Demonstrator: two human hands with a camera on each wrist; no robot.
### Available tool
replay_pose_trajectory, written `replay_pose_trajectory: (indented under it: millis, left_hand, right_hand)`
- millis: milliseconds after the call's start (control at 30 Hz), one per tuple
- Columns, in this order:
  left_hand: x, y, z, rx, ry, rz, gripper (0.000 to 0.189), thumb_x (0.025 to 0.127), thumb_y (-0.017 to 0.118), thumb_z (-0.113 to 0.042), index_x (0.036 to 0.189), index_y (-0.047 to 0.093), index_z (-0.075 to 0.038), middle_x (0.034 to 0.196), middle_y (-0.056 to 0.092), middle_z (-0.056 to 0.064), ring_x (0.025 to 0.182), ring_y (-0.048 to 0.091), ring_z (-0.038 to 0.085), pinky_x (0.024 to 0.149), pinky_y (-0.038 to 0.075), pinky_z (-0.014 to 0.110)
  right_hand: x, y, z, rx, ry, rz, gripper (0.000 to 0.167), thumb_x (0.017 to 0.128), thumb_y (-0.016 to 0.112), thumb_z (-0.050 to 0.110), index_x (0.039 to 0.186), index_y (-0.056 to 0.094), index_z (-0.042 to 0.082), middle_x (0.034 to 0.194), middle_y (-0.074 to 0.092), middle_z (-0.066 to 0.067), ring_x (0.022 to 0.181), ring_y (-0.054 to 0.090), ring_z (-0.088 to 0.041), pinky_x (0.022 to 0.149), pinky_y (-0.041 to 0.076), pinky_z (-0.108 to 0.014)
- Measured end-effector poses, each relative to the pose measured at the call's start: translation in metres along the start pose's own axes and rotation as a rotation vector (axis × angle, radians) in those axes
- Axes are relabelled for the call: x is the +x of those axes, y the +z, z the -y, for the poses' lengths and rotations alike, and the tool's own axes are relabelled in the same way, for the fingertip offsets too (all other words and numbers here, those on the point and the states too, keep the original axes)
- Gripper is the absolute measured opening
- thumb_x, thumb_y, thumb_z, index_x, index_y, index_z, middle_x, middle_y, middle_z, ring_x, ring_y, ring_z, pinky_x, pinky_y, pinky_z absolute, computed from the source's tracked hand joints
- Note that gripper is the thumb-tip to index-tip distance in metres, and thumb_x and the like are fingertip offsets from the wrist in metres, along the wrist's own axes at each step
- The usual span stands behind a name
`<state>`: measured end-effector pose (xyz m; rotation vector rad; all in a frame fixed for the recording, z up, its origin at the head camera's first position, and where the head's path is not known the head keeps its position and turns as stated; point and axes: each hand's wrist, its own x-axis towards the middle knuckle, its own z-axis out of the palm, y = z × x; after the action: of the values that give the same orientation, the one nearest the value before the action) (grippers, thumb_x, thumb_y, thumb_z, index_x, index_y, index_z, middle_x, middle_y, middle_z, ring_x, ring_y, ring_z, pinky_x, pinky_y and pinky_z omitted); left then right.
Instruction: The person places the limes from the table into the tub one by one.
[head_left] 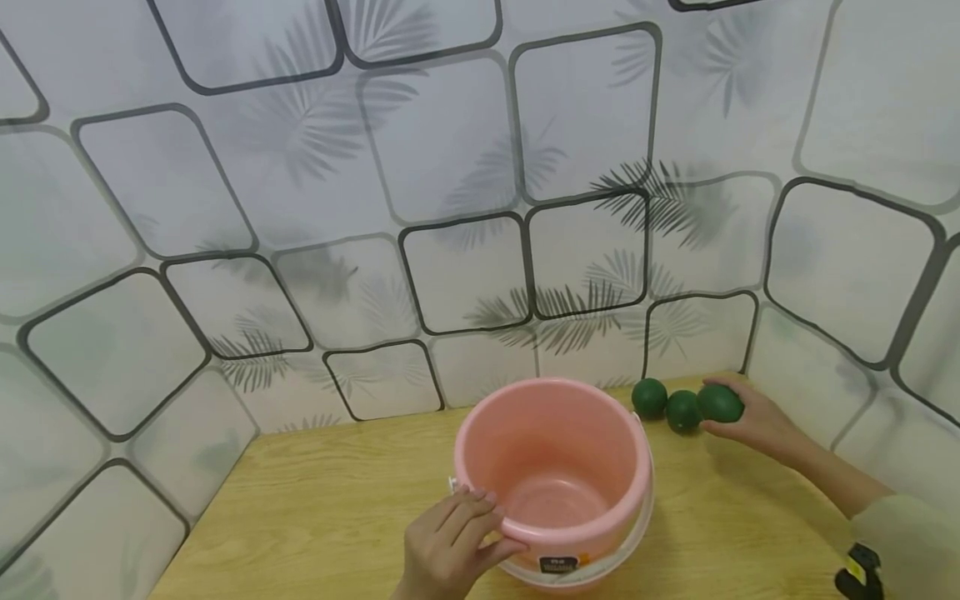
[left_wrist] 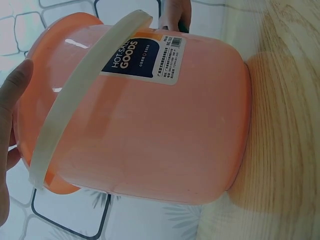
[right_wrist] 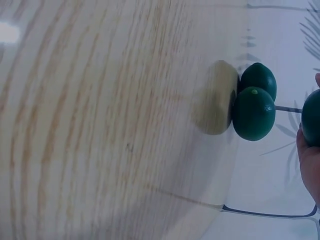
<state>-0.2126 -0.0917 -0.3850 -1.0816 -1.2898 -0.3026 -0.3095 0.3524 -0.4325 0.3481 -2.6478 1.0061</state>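
A pink bucket (head_left: 552, 533) stands upright on the wooden table, its inside bare down to the floor. My left hand (head_left: 453, 537) grips the near left part of its rim, thumb on the outer side, also seen in the left wrist view as a hand (left_wrist: 12, 100) at the rim. At the far right my right hand (head_left: 761, 421) holds a dark green lime (head_left: 721, 404) between thumb and fingers. In the right wrist view the held lime (right_wrist: 312, 118) is raised off the tabletop. Two more limes, one nearer (head_left: 683, 412) and one farther (head_left: 649, 398), lie side by side on the table.
The bucket's white handle (left_wrist: 75, 95) hangs down along its near side, across a printed label (left_wrist: 145, 57). Patterned wall covering (head_left: 465, 275) rises directly behind the wooden table (head_left: 330, 492) and along its right side, close by the limes.
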Motion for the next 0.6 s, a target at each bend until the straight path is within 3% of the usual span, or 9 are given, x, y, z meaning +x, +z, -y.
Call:
replay_pose_trajectory:
  millis: [200, 433, 600]
  left_hand:
    - [0.002, 0.0, 0.0, -0.006, 0.001, 0.01, 0.041, 0.085, 0.066, -0.042, 0.066, 0.069, -0.006, 0.068, 0.07, 0.007, 0.061, 0.067, 0.015, 0.056, 0.059, 0.027]
    - [0.003, 0.0, 0.0, -0.012, -0.003, -0.004, 0.04, 0.086, 0.066, -0.041, 0.066, 0.069, -0.006, 0.068, 0.07, 0.007, 0.061, 0.067, 0.014, 0.057, 0.059, 0.026]
    - [0.001, 0.0, 0.0, -0.01, -0.01, -0.007, 0.04, 0.085, 0.066, -0.042, 0.066, 0.069, -0.007, 0.068, 0.07, 0.007, 0.061, 0.067, 0.015, 0.057, 0.058, 0.025]
  right_hand:
    - [0.0, 0.0, 0.007, -0.024, -0.047, -0.035, 0.067, 0.076, 0.079, 0.02, 0.13, 0.046, -0.002, 0.121, 0.051, -0.028, 0.091, 0.058, -0.039, 0.064, 0.05, -0.032]
    - [0.002, 0.001, 0.023, -0.028, -0.115, -0.057, 0.065, 0.071, 0.083, 0.019, 0.125, 0.051, -0.001, 0.119, 0.054, -0.026, 0.086, 0.057, -0.024, 0.061, 0.049, -0.024]
    - [0.002, 0.001, 0.034, -0.01, -0.12, -0.027, 0.065, 0.071, 0.082, 0.017, 0.125, 0.051, -0.001, 0.118, 0.055, -0.027, 0.086, 0.058, -0.027, 0.061, 0.049, -0.026]
